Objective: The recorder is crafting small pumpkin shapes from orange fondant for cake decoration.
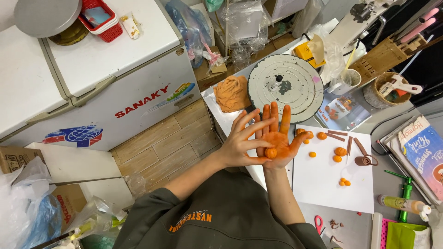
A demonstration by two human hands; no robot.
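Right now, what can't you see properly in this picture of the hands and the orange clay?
All in the head view:
- Right hand: the left hand hides part of its palm.
- Orange ball: its underside is hidden against the palm.
- Small orange pieces on the white sheet: too small to tell their shape.
- Scissors: blades cut off by the bottom edge.
- Orange lump: clay or cloth, unclear.

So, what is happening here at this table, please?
A person shapes orange clay between bare hands. The right hand is held open, palm stained orange, with a small orange clay ball on it. The left hand presses its fingers against that ball. Beside them, a white sheet carries finished orange balls and brown strips. A round turntable and an orange clay lump lie behind.
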